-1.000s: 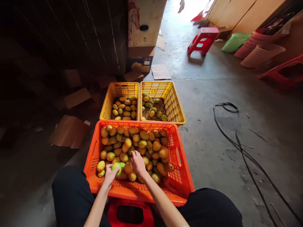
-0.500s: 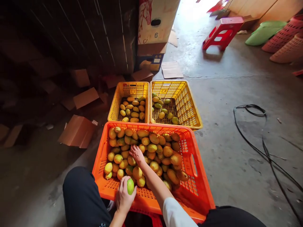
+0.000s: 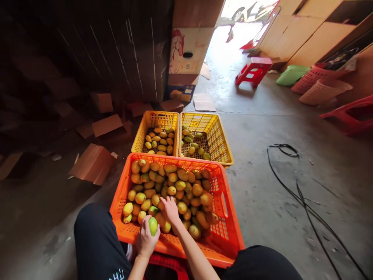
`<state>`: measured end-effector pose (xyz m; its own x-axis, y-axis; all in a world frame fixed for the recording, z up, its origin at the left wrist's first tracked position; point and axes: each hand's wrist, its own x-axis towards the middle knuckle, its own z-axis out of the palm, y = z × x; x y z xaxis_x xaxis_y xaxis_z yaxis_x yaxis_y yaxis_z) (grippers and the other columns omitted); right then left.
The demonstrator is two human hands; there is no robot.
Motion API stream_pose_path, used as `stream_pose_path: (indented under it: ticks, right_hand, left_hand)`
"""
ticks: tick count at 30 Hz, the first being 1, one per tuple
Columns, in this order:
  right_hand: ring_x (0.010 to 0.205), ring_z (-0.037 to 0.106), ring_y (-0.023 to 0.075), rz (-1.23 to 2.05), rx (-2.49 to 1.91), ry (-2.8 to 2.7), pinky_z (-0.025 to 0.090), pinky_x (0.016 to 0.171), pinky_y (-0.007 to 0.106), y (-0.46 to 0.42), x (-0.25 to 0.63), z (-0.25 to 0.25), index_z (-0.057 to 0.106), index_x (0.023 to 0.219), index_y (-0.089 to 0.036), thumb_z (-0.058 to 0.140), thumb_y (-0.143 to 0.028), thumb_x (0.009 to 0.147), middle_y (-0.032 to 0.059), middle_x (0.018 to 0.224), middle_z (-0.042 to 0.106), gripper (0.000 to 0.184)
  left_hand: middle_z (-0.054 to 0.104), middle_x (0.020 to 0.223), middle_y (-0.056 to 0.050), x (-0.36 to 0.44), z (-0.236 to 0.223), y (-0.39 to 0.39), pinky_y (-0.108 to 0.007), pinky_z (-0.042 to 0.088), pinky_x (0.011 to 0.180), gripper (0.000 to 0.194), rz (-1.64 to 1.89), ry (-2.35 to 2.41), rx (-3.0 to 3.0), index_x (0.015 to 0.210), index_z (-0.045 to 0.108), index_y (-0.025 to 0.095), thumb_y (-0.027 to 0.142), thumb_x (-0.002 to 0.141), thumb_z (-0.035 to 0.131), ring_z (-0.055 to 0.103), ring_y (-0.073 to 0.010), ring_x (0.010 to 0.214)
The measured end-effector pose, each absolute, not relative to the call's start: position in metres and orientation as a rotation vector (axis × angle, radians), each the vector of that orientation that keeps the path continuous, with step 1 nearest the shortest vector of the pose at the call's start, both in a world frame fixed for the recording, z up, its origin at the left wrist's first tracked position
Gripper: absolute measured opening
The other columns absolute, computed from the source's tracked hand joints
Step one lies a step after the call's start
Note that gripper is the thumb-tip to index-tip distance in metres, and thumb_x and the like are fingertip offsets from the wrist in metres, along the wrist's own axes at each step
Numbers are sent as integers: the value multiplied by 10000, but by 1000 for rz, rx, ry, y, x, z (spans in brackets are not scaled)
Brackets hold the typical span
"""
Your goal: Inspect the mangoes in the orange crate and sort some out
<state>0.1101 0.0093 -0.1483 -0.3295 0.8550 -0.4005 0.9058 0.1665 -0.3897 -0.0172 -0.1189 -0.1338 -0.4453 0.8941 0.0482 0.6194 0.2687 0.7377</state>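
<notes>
An orange crate [image 3: 230, 233] full of yellow and green mangoes sits on the floor between my knees. My left hand [image 3: 145, 241] is closed round a green mango [image 3: 153, 226] at the crate's near edge. My right hand [image 3: 169, 209] rests on the fruit pile with its fingers curled over a yellow mango; whether it grips the fruit is unclear. Beyond the orange crate stand two yellow crates: the left yellow crate [image 3: 139, 134] holds yellowish mangoes, the right yellow crate [image 3: 222, 143] holds greener ones.
Cardboard boxes [image 3: 92, 163] lie scattered on the left by a dark wall. A tall carton [image 3: 188, 50] stands behind the yellow crates. A black cable [image 3: 294, 186] runs over the concrete floor at right. A red stool [image 3: 253, 72] and pink baskets [image 3: 320, 83] sit further back.
My left hand lifted the green mango out of the pile to the crate's near edge and holds it there. My right hand reached forward over the fruit, then came back nearer.
</notes>
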Motion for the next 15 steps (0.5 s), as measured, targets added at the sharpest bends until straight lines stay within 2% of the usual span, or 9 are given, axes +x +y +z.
stream_pose_path:
  ticks: [5,6,8,10,13,15]
  right_hand:
    - [1277,615,344,-1186,1909,2264,468,1032,395,-45,132,-153,728,1317,-302,727,-67,692,125,1340,692,667]
    - [1222,646,343,-1333,1990,2148,487,985,388,-51,135,-154,735,1269,-303,761,-79,634,105,1269,718,673]
    - [1077,694,320,-1700,2175,1888,503,918,375,-53,141,-151,744,1118,-301,805,-143,586,47,1035,751,558]
    - [952,695,293,-2080,2380,1651,513,862,364,-47,144,-140,719,986,-286,819,-216,567,7,859,719,436]
    - [819,671,248,-2615,2521,1203,521,731,329,-34,148,-110,673,932,-251,831,-326,536,-5,800,685,433]
    - [814,682,228,-3000,2392,902,528,688,310,-30,152,-86,659,985,-253,822,-436,581,13,894,722,473]
  left_hand:
    - [781,1181,-216,-17,-127,-112,-483,615,923,475,1019,2110,1141,1164,698,230,439,744,773,761,-422,1069]
    - [783,1162,-216,-18,-124,-110,-489,612,919,488,1022,2092,1121,1152,706,231,449,723,789,758,-428,1058]
    - [791,1086,-200,-21,-118,-106,-490,611,894,497,1031,2048,1087,1109,721,237,475,685,824,758,-422,1006]
    - [792,1002,-165,-27,-109,-101,-475,611,871,484,1077,1992,1035,1039,724,247,513,656,851,757,-392,937]
    - [770,892,-117,-34,-95,-92,-441,619,841,513,1219,1884,844,921,697,234,614,620,865,753,-347,884]
    - [749,856,-86,-38,-85,-88,-396,634,756,589,1256,1725,605,903,674,215,656,580,894,765,-325,865]
